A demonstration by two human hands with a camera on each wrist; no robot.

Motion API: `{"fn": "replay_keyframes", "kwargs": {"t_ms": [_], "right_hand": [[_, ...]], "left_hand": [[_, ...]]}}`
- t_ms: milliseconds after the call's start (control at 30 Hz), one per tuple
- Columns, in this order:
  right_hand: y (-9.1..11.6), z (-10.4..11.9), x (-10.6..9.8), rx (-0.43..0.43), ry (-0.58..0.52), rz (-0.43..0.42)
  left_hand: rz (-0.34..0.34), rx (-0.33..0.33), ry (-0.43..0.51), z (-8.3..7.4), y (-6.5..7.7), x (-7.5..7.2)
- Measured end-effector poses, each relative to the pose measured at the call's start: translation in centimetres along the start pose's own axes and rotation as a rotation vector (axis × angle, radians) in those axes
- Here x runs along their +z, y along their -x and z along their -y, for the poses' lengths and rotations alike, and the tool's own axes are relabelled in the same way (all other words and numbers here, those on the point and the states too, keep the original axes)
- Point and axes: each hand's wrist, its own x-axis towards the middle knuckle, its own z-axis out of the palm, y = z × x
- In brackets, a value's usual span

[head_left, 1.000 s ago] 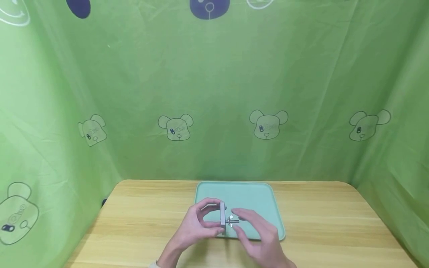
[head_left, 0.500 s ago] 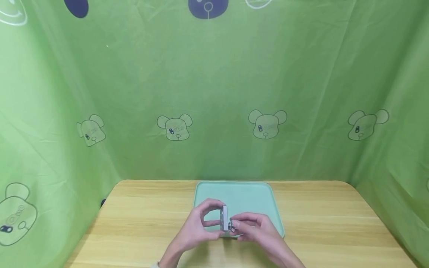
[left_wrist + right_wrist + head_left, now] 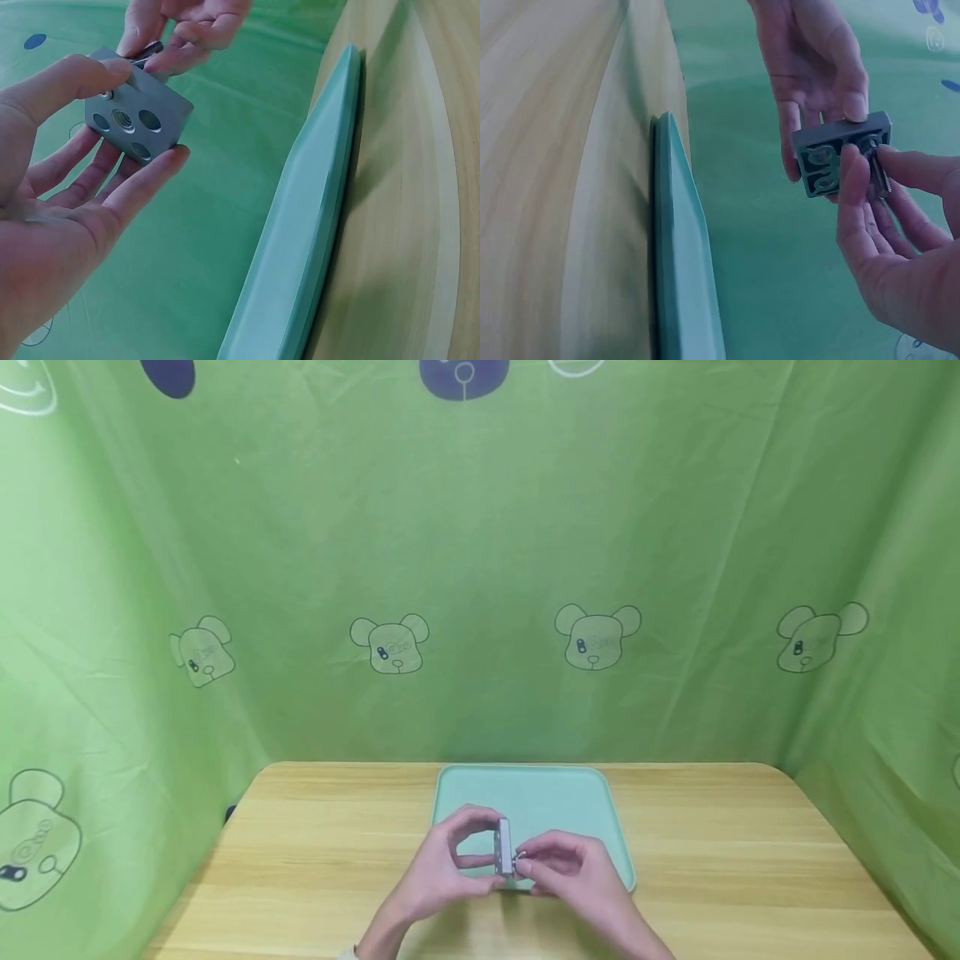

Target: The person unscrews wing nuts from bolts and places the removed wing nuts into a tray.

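Note:
Above the tray, a square grey metal block [image 3: 505, 847] stands on edge between the hands. My left hand [image 3: 444, 864] grips it by opposite edges, thumb on one side and fingertips on the other. Several round holes show on the block's near face [image 3: 169, 112] in the left wrist view, one of them threaded. From its other face, with hollow recesses, sticks out a threaded bolt [image 3: 881, 180] carrying a wing nut [image 3: 519, 856]. Thumb and forefinger of my right hand [image 3: 585, 872] pinch the wing nut, partly hiding it.
Below the hands, a mint-green tray [image 3: 528, 793] with a raised rim lies on the wooden table [image 3: 337, 827]. A green curtain [image 3: 487, 710] with printed bear heads surrounds the table at the back and both sides.
My right hand has moved left, from apart with spread fingers to pinching the wing nut on the bolt. The block has turned slightly in my left hand, which keeps its grip.

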Motion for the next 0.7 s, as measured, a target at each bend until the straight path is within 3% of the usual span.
{"fn": "replay_keyframes", "kwargs": {"t_ms": [167, 500, 600, 700], "right_hand": [[0.2, -0.2, 0.7, -0.341, 0.225, -0.073], [-1.3, 0.0, 0.8, -1.28, 0.665, -0.176], [-1.5, 0.7, 0.7, -1.458, 0.797, -0.196], [-1.6, 1.3, 0.7, -1.562, 0.868, -0.199]], "left_hand": [[-0.006, -0.026, 0.084, -0.2, 0.0, -0.1], [0.019, -0.028, 0.188, -0.1, 0.0, -0.4], [0.025, -0.029, 0.197, 0.0, 0.1, -0.5], [0.027, -0.033, 0.202, 0.0, 0.1, -0.5]]}}
